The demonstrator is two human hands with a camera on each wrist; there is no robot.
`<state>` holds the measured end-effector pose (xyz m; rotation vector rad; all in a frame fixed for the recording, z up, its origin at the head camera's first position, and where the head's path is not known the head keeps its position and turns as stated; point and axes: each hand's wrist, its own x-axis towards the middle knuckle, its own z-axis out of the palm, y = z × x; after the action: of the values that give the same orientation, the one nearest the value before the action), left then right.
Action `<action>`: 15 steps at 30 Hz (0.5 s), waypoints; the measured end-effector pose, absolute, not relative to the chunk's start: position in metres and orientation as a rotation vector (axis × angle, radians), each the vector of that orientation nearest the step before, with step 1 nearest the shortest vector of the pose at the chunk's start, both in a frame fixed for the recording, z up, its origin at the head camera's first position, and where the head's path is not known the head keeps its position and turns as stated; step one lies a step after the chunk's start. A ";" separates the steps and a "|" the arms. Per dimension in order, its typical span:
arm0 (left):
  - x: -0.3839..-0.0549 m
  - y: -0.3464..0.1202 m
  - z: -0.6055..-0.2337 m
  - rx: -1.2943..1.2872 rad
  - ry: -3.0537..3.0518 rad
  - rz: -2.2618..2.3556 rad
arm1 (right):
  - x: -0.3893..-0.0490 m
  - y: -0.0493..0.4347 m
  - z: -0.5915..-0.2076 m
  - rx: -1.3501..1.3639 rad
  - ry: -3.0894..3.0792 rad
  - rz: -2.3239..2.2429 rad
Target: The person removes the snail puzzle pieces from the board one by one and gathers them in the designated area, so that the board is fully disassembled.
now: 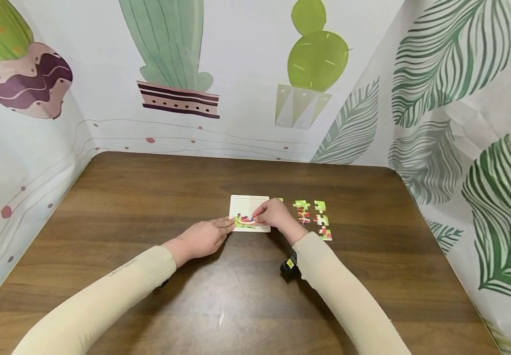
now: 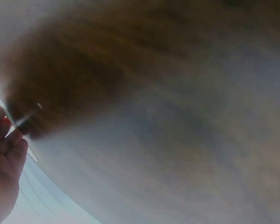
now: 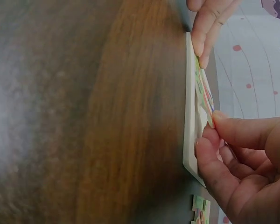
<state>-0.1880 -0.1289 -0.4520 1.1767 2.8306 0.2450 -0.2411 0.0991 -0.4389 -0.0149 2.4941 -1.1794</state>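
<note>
A white puzzle tray (image 1: 242, 203) lies on the table, with a joined strip of colourful puzzle pieces (image 1: 244, 222) along its near side. My left hand (image 1: 204, 237) rests at the tray's left edge, its straight fingertips touching the left end of the strip. Thumb and fingers of my right hand (image 1: 276, 215) pinch the strip's other end. In the right wrist view this end of the strip (image 3: 206, 95) is tilted up from the tray. Only part of my left hand (image 2: 7, 163) shows at the edge of the left wrist view.
Right of the tray, loose puzzle pieces (image 1: 320, 220) lie in a column, with more pieces (image 1: 302, 204) beside them. Part of another piece shows behind my right hand. The brown wooden table (image 1: 149, 187) meets a printed cloth wall (image 1: 246, 133) at the back.
</note>
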 end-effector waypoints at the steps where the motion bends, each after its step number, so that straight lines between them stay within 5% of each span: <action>1: -0.188 -0.129 -0.452 1.173 2.833 0.244 | -0.242 0.099 -0.439 -0.007 2.475 -1.201; 15: -0.190 -0.128 -0.448 1.155 2.824 0.208 | -0.244 0.106 -0.440 0.034 2.347 -1.324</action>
<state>-0.1900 -0.1278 -0.4484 1.1549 2.8237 0.2079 -0.2438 0.1060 -0.4398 0.0340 2.3473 -1.3243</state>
